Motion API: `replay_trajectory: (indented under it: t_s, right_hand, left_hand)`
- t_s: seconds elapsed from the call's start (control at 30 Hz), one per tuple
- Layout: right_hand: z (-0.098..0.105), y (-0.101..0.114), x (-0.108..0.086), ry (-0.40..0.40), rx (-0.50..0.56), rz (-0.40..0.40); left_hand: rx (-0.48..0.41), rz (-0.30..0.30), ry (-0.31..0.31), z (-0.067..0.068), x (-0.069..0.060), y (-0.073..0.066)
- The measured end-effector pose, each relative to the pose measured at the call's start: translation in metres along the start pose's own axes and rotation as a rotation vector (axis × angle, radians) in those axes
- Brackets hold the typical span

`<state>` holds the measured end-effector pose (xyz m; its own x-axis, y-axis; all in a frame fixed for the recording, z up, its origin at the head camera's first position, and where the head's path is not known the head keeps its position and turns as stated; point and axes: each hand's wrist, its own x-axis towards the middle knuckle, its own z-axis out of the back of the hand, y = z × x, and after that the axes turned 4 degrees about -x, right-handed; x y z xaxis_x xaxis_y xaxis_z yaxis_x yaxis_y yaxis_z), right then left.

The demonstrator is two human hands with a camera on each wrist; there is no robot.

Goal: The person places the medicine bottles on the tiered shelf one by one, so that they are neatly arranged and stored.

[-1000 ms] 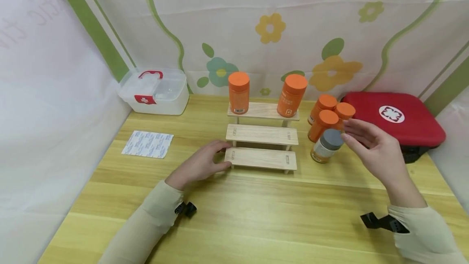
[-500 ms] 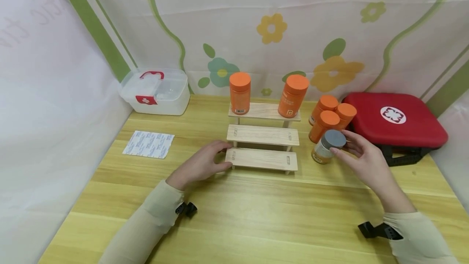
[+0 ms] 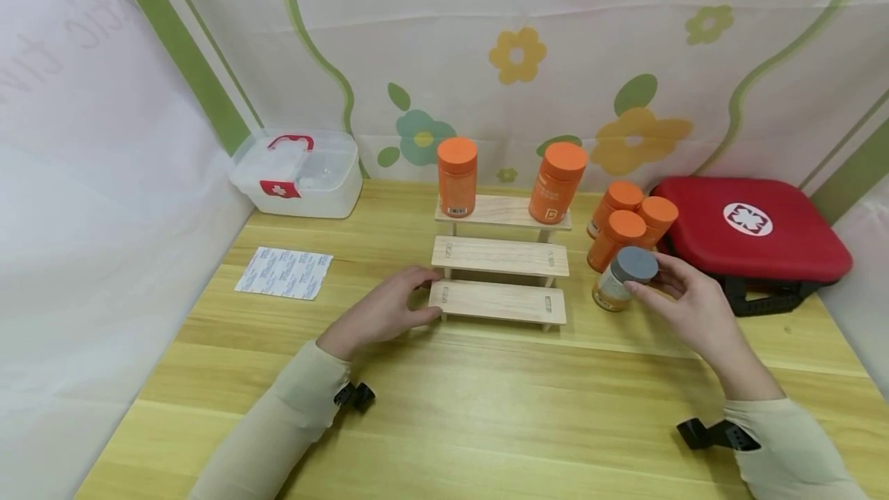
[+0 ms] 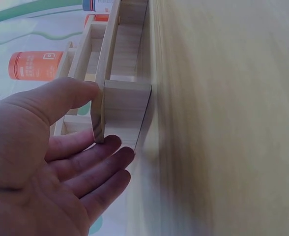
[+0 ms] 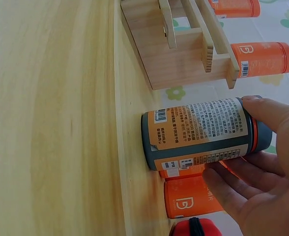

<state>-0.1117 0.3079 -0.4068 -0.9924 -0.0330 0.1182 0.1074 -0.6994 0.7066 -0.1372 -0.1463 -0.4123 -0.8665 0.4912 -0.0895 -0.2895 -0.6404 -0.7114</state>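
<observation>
A three-tiered wooden display stand (image 3: pixel 497 302) stands at the middle of the table. At its left end my left hand (image 3: pixel 378 309) pinches the lowest board, thumb on one face and index finger on the other; the remaining fingers (image 4: pixel 107 184) extend past it. To the stand's right, my right hand (image 3: pixel 694 311) holds a grey-capped bottle (image 3: pixel 614 285) near its cap, thumb on one side and fingers on the other. This bottle has an orange and white label (image 5: pixel 198 125). Whether its base touches the table cannot be told. Two orange bottles (image 3: pixel 458 184) stand on the top tier.
Several orange bottles (image 3: pixel 618 238) cluster just behind the grey-capped one. Beside them lies a red first-aid case (image 3: pixel 785 234) with a black handle. A clear first-aid box (image 3: pixel 312 195) stands back left, with a white printed sheet (image 3: pixel 283 273) in front of it.
My right hand has come left and down onto the grey-capped bottle and taken hold of it near the cap. My left hand has stayed on the stand.
</observation>
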Motion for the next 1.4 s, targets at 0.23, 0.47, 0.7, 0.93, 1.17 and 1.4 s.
replay_trajectory:
  t_s: [0.23,0.47,0.7,0.93,1.17,1.4]
  right_hand:
    - [-0.0002,0.0002,0.0008,0.005,0.019,-0.019]
    - [0.0004,-0.0001,0.0010,0.024,0.050,-0.030]
    - [0.0004,-0.0009,0.0008,0.013,0.041,-0.024]
    - [0.0007,-0.0007,-0.0002,-0.010,-0.004,-0.038]
    - [0.0020,0.0009,-0.0022,-0.038,0.001,-0.036]
    - [0.0035,0.0035,-0.0039,-0.076,-0.004,-0.031]
  left_hand:
    - [0.000,0.016,0.002,0.0004,0.0001,0.0003]
    - [0.003,0.018,0.005,0.0012,0.0006,0.0011]
    - [0.000,0.027,0.000,-0.0001,0.0006,0.0020]
    - [0.004,0.034,-0.002,-0.0010,0.0005,0.0001]
    - [0.006,0.048,0.000,-0.0006,0.0021,-0.0023]
    - [0.008,0.048,0.006,0.0001,0.0018,-0.0030]
